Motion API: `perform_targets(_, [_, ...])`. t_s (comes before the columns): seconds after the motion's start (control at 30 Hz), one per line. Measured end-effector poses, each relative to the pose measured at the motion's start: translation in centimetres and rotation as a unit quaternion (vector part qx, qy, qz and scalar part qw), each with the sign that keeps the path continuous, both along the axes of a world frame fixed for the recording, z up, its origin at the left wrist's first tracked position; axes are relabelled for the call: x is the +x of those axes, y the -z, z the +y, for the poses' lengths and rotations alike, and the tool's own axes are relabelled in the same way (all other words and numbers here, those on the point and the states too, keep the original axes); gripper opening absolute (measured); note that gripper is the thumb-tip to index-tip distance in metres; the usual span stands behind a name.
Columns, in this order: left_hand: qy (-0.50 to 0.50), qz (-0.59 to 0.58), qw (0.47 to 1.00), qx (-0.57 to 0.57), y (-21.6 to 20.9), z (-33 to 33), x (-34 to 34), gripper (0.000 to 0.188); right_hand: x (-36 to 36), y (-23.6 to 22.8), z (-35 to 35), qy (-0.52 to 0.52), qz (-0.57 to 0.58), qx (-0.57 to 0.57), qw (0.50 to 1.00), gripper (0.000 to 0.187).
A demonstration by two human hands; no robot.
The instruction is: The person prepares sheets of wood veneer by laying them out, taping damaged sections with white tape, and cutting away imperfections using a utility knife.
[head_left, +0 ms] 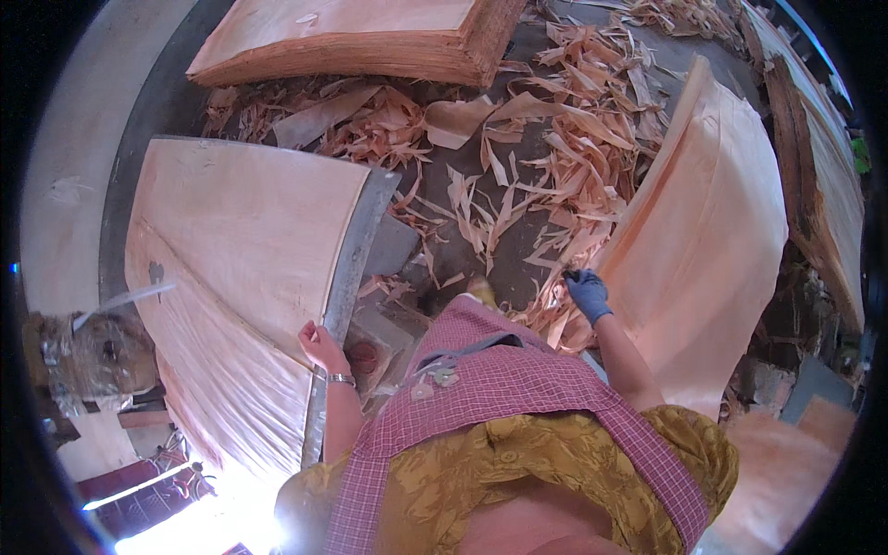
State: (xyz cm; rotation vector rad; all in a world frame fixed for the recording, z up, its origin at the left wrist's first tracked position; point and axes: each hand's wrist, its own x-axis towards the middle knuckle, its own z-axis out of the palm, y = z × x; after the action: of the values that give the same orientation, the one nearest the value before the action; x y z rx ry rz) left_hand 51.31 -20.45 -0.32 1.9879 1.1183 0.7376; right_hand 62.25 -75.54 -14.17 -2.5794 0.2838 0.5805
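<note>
My left hand [321,347], bare with a metal band at the wrist, is closed with its fingers curled at the edge of the left worktable. Whether anything is between its fingers is hidden. Thin pale wood veneer sheets [250,213] cover that table, the lower one wrinkled, beside a grey metal edge strip [359,236]. In a blue glove, my right hand [589,294] is closed near the left edge of a leaning veneer stack [717,203]. Something dark shows at its fingertips, too small to name.
Veneer strips [592,139] lie heaped on the dark floor between the stacks. A thick veneer stack [370,51] stands at the far side. Another pile with a rough brown edge [800,157] is at far right. A dark red round object [363,356] sits beside my left wrist.
</note>
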Motion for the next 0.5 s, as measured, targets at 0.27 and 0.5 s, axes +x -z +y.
perform_targets(0.27, [0.025,-0.003,0.999,0.040,4.8,-1.5,19.9,0.026,4.8,5.3,-11.2,0.029,0.111,-0.119,0.986,0.052])
perform_targets(0.5, [0.046,0.193,0.967,0.162,5.3,-2.1,35.2,0.041,14.0,6.7,-17.6,-0.006,0.218,-0.151,0.964,0.050])
